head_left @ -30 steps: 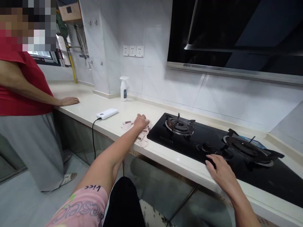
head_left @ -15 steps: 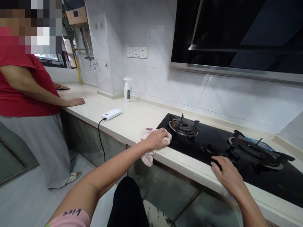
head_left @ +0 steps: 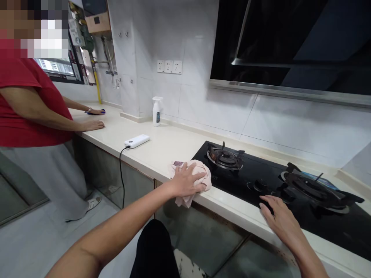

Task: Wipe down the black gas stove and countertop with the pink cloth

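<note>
A pale pink cloth (head_left: pixel 203 170) lies bunched at the left front corner of the black gas cooktop (head_left: pixel 249 200), partly hanging over the counter edge. My left hand (head_left: pixel 187 181) presses down on it, its spread fingers curved over the folds. Part of the cloth is hidden beneath my palm. My right hand (head_left: pixel 279 214) rests on the front edge of the cooktop, fingers stretched out and holding nothing. Just beyond its fingertips are the control knobs (head_left: pixel 260 185). The left burner (head_left: pixel 225 157) stands behind the cloth, and the right burner (head_left: pixel 314 187) is farther right.
A white power bank (head_left: pixel 137 141) with a black cable (head_left: pixel 121 177) lies left on the cream counter (head_left: pixel 165 143). A white spray bottle (head_left: pixel 157 112) stands near the wall. Another person in a red top (head_left: pixel 37 104) leans at the counter's left end, one hand on a blue item (head_left: pixel 95 112).
My left hand has shifted slightly left and down, its fingers spreading wider over the cloth. My right hand stays put. The other person's far hand has slid right along the counter.
</note>
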`<state>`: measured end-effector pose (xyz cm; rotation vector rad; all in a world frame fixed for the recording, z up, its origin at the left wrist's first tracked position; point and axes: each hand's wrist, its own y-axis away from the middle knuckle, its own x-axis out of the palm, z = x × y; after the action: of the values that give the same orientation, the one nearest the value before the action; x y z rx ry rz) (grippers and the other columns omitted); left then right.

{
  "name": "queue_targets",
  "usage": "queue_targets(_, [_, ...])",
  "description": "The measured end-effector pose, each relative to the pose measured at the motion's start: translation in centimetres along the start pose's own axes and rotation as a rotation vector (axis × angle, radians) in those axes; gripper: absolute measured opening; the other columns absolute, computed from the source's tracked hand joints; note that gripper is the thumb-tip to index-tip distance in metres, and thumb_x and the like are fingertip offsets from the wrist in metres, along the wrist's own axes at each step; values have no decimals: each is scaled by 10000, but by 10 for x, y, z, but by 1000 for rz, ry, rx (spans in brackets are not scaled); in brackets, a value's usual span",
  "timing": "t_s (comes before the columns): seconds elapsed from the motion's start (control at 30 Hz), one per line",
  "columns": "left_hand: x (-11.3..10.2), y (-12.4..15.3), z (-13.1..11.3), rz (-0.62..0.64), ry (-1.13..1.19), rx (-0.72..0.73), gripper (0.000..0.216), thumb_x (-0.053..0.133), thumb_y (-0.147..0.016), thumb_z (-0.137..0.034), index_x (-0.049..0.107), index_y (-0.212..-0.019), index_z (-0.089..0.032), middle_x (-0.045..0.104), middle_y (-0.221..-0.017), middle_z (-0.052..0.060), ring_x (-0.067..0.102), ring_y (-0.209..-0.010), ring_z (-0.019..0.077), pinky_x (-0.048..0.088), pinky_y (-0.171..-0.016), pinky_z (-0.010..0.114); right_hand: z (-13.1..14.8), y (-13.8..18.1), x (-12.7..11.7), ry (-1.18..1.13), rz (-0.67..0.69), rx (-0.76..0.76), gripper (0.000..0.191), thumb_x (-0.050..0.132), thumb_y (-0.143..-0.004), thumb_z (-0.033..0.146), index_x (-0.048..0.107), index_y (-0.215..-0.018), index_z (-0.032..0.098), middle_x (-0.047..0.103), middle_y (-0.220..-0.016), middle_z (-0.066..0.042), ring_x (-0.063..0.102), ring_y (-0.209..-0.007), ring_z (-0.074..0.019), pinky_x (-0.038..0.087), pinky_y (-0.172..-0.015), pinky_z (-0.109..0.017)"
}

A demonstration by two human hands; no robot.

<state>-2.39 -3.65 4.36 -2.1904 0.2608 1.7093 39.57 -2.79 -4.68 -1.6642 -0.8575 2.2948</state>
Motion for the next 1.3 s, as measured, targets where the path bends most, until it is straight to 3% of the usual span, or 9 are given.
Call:
queue_targets(0.17, [7, -18, -13, -11, 10, -6, 723, 443, -911, -846, 553, -1518, -468, 361, -1694, 82, 257, -1533, 525, 221, -1190, 745, 1, 1, -2, 4, -2, -5, 509, 393, -1029, 532, 693, -1253, 186, 668, -1304, -163, 648, -1219, -323, 538, -1053, -532])
queue_targets(0.37, [6, -78, -11, -2, -11, -143, 617, 464, -942, -726, 615, -1463, -432, 485, -1582, 115, 445, -1403, 491, 322, -1130, 711, 1, -1, -6, 9, 11, 14, 513, 387, -1019, 544, 692, -1240, 196, 668, -1291, -151, 653, -1205, -321, 537, -1052, -532])
queue_targets(0.53, [7, -131, 10, -9, 9, -290, 569, 499, -948, -625, 600, -1475, -436, 494, -1596, 118, 473, -1392, 471, 294, -1122, 748, -7, 0, -4, -5, 26, 14, 500, 402, -1013, 557, 690, -1242, 219, 671, -1303, -139, 658, -1211, -317, 542, -1053, -527])
queue_targets(0.67, [1, -148, 52, -36, 12, -364, 573, 510, -955, -570, 562, -1507, -424, 502, -1610, 109, 482, -1408, 429, 290, -1144, 720, -11, 2, -3, -23, 32, 6, 504, 403, -1015, 566, 686, -1256, 226, 670, -1317, -137, 653, -1236, -325, 541, -1060, -536])
queue_targets(0.77, [-13, -134, 100, -62, -18, -452, 570, 516, -951, -542, 570, -1501, -403, 460, -1650, 104, 431, -1461, 420, 249, -1171, 716, -12, 3, -3, -14, 39, -6, 512, 399, -1018, 565, 683, -1266, 218, 671, -1319, -144, 648, -1245, -334, 540, -1060, -547])
queue_targets(0.9, [-39, -91, 162, -70, -69, -598, 632, 526, -919, -592, 543, -1527, -419, 425, -1676, 112, 405, -1473, 457, 227, -1157, 757, -10, 3, -3, -3, 21, -3, 509, 407, -1010, 561, 693, -1252, 216, 675, -1312, -145, 653, -1231, -339, 549, -1045, -549])
queue_targets(1.0, [-55, -58, 190, -64, -102, -669, 666, 506, -907, -650, 537, -1534, -430, 415, -1686, 108, 408, -1469, 480, 247, -1151, 750, -11, 2, 0, -10, 9, -3, 515, 403, -1010, 566, 695, -1244, 211, 679, -1298, -151, 653, -1221, -337, 541, -1058, -559])
queue_targets(1.13, [-59, -25, 191, -76, -157, -657, 637, 463, -930, -639, 570, -1514, -408, 456, -1660, 108, 460, -1427, 465, 319, -1130, 693, -13, 2, 4, -7, 6, -11, 528, 402, -1012, 575, 688, -1245, 198, 676, -1300, -162, 645, -1230, -338, 528, -1081, -558])
queue_targets(1.3, [-49, -4, 154, -89, -236, -569, 605, 418, -970, -623, 590, -1501, -391, 495, -1624, 116, 507, -1386, 439, 357, -1112, 644, -10, 2, 4, 27, 3, -7, 537, 380, -1017, 571, 683, -1258, 200, 673, -1308, -157, 656, -1213, -332, 541, -1064, -538])
